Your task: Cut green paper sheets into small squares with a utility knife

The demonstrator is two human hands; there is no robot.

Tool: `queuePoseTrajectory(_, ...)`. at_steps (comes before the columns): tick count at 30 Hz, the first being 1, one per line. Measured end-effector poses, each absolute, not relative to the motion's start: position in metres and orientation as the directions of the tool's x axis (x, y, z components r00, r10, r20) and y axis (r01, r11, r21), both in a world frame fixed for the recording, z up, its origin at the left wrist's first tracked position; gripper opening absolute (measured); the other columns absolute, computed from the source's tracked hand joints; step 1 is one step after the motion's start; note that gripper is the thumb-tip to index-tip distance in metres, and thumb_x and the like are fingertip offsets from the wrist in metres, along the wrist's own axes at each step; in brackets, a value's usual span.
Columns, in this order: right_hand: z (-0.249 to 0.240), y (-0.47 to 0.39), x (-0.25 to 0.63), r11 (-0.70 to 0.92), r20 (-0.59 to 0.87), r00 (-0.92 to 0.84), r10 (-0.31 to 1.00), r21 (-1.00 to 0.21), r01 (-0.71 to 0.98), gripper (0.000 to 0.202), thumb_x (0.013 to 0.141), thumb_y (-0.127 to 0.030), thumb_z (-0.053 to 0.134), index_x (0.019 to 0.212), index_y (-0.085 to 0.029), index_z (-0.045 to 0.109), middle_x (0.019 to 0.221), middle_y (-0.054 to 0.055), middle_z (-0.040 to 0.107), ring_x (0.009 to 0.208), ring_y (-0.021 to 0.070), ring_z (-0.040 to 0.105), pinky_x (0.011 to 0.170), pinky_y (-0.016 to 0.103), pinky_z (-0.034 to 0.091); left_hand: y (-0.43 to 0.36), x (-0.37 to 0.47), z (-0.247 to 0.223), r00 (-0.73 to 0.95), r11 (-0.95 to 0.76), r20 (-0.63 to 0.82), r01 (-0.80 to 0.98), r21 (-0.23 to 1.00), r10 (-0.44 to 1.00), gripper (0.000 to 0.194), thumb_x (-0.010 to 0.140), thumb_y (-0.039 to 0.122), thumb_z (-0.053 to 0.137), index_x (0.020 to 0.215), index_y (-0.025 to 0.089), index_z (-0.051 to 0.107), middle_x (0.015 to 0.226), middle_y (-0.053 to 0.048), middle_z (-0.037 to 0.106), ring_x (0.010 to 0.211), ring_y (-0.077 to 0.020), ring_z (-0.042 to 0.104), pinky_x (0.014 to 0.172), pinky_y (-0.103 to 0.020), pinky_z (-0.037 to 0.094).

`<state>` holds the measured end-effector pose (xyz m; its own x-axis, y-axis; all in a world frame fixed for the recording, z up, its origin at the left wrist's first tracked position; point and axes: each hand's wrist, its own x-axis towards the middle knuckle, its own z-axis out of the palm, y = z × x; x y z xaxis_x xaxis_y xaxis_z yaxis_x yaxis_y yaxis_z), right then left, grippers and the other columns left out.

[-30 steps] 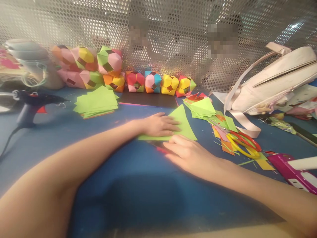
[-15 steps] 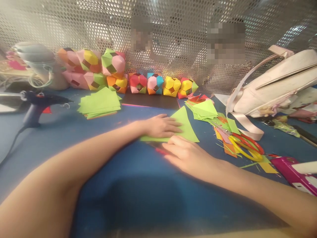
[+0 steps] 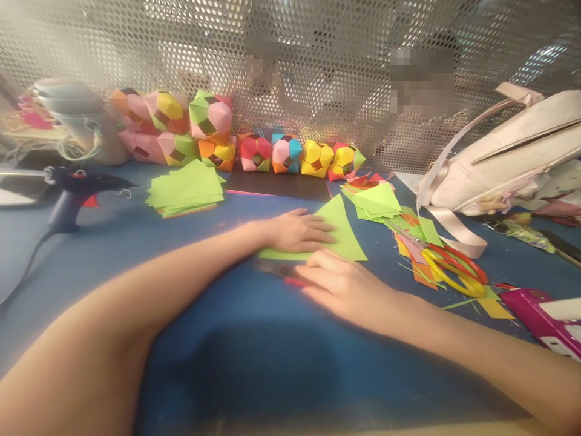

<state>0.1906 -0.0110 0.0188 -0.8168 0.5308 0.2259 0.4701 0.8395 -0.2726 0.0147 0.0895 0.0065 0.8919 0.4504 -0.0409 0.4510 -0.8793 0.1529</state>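
Observation:
A green sheet of paper point(image 3: 345, 233), folded into a triangle, lies on the blue table. My left hand point(image 3: 299, 231) rests flat on it with the fingers stretched out to the right. Just below, my right hand point(image 3: 336, 280) is closed around a red-handled knife point(image 3: 294, 281). Its grey blade is blurred and points left along the paper's near edge. Most of the handle is hidden in my fingers.
Left stand a stack of green paper point(image 3: 186, 189) and a dark glue gun point(image 3: 75, 197). Folded paper balls point(image 3: 285, 152) line the mesh partition. To the right are more green sheets point(image 3: 376, 201), scissors point(image 3: 454, 269), paper scraps, a magenta device point(image 3: 529, 306) and a pale bag point(image 3: 521, 154).
More of the knife's blade shows left of my right hand, below the paper's edge. My left hand stays flat on the paper. The whole view has shifted slightly.

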Motion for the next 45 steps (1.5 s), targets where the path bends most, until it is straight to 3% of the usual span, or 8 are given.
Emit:
queuePoseTrajectory(12,0.054,-0.008,0.231,0.815,0.32,-0.75,0.579,-0.263,0.517,0.029,0.093,-0.023,0.05,0.117,-0.021,0.065,0.1,0.008,0.066,0.093,0.0203,0.062,0.082,0.033,0.051,0.095,0.011,0.0,0.901,-0.891,0.018,0.426,0.159,0.434,0.045,0.098,0.045,0.036,0.14,0.032,0.045,0.153,-0.003,0.036,0.143,-0.0237,0.029,0.116,-0.048,0.013)
queuePoseTrajectory(16,0.062,0.017,0.28,0.583,0.36,-0.488,0.795,-0.228,0.78,0.031,0.088,-0.029,0.054,0.116,-0.024,0.067,0.094,0.005,0.067,0.082,0.0201,0.062,0.072,0.032,0.05,0.095,0.009,0.001,0.9,-0.893,0.037,0.426,0.141,0.435,0.044,0.099,0.046,0.034,0.14,0.034,0.045,0.153,-0.002,0.038,0.142,-0.0232,0.03,0.116,-0.048,0.015)
queuePoseTrajectory(22,0.054,0.038,0.326,0.186,0.125,-0.174,0.977,-0.086,0.979,0.031,0.085,-0.033,0.05,0.109,-0.025,0.069,0.086,0.004,0.068,0.071,0.0189,0.06,0.056,0.027,0.039,0.094,0.007,0.005,0.903,-0.901,0.026,0.426,0.074,0.429,0.042,0.099,0.041,0.036,0.139,0.032,0.048,0.151,-0.004,0.039,0.141,-0.0231,0.033,0.116,-0.049,0.018)
queuePoseTrajectory(30,0.052,0.034,0.331,0.184,-0.084,-0.184,0.979,-0.003,0.983,0.03,0.087,-0.034,0.044,0.104,-0.023,0.067,0.098,0.007,0.071,0.08,0.0231,0.064,0.054,0.027,0.034,0.093,0.007,0.009,0.899,-0.915,0.17,0.393,0.094,0.404,0.039,0.099,0.036,0.038,0.128,0.023,0.06,0.137,-0.008,0.057,0.128,-0.025,0.051,0.108,-0.045,0.039)
queuePoseTrajectory(35,0.057,0.023,0.324,0.28,0.019,-0.279,0.96,-0.036,0.959,0.023,0.088,-0.037,0.05,0.095,-0.025,0.067,0.092,0.005,0.07,0.083,0.0245,0.064,0.06,0.03,0.041,0.088,0.008,0.013,0.864,-0.902,0.258,0.416,0.118,0.432,0.037,0.098,0.033,0.041,0.128,0.021,0.058,0.139,-0.012,0.054,0.121,-0.0242,0.057,0.102,-0.042,0.047)
queuePoseTrajectory(38,0.057,0.02,0.318,0.283,0.167,-0.256,0.952,-0.164,0.945,0.025,0.088,-0.041,0.052,0.095,-0.024,0.068,0.098,0.006,0.07,0.09,0.0258,0.064,0.07,0.036,0.047,0.085,0.011,0.02,0.832,-0.889,0.312,0.423,0.178,0.459,0.039,0.098,0.026,0.036,0.133,0.018,0.052,0.141,-0.014,0.051,0.127,-0.0237,0.052,0.103,-0.041,0.047)
queuePoseTrajectory(41,0.052,0.02,0.306,0.287,0.269,-0.178,0.947,-0.448,0.847,0.036,0.085,-0.04,0.057,0.115,-0.021,0.062,0.111,0.008,0.068,0.094,0.0234,0.064,0.079,0.038,0.05,0.076,0.017,0.031,0.788,-0.885,0.404,0.408,0.223,0.465,0.042,0.097,0.017,0.036,0.137,0.021,0.046,0.142,-0.013,0.048,0.131,-0.0225,0.047,0.105,-0.04,0.045)
queuePoseTrajectory(45,0.043,0.021,0.287,0.248,0.159,-0.212,0.964,-0.82,0.516,0.038,0.083,-0.042,0.059,0.11,-0.016,0.062,0.094,0.008,0.071,0.078,0.0184,0.066,0.067,0.032,0.052,0.057,0.031,0.043,0.716,-0.895,0.538,0.366,0.253,0.445,0.047,0.095,0.013,0.04,0.139,0.027,0.042,0.139,-0.011,0.051,0.129,-0.0216,0.049,0.107,-0.04,0.044)
